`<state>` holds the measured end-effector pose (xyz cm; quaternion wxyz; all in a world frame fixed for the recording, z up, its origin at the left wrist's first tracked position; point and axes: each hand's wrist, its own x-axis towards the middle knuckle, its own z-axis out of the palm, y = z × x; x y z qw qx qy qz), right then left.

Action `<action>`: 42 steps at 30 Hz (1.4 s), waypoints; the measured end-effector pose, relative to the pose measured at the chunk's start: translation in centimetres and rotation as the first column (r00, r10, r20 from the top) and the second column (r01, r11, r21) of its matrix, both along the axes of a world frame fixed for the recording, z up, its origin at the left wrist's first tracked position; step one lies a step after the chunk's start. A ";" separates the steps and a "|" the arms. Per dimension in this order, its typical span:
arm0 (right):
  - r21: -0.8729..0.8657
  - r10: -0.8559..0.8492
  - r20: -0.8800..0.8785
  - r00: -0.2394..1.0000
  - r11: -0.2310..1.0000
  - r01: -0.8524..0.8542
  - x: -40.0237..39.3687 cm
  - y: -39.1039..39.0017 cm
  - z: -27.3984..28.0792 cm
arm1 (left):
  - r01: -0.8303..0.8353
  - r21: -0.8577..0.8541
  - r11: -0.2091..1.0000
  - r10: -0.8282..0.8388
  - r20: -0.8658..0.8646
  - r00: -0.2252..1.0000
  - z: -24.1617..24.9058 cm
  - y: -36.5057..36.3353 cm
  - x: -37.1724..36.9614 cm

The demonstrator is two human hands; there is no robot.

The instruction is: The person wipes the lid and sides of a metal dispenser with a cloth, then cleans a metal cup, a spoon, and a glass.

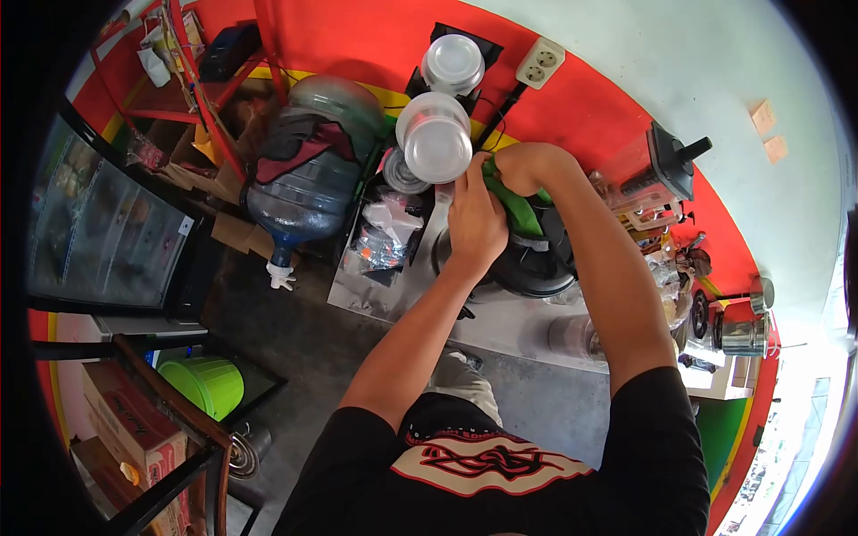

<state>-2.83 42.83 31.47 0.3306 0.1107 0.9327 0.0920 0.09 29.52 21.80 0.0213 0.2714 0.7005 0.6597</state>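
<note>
A green cloth (pixel 522 214) hangs down from between my two hands, in front of a round black appliance (pixel 536 268) on the counter. My right hand (pixel 529 171) is closed on it with the wrist bent. My left hand (pixel 477 213) is beside it, fingers closed against the cloth's upper left edge; the fingertips are partly hidden. Just left of my left fingers is a stack of clear plastic cups (pixel 436 147). Behind that stand more stacked clear containers (pixel 453 62).
The counter (pixel 357 293) carries a packet in clear plastic (pixel 386 234) and a clear container (pixel 572 336). A large water bottle (pixel 299 192) lies tilted at left. A blender (pixel 657 174) and a metal pot (pixel 744 338) stand right. A power socket (pixel 542 63) is on the red wall.
</note>
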 end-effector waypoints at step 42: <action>-0.853 -0.891 -0.256 -0.374 0.390 -0.347 32.7 -1.1 -6.8 | 0.090 -0.407 0.909 -0.244 -0.344 0.907 -0.5 1.3 -0.1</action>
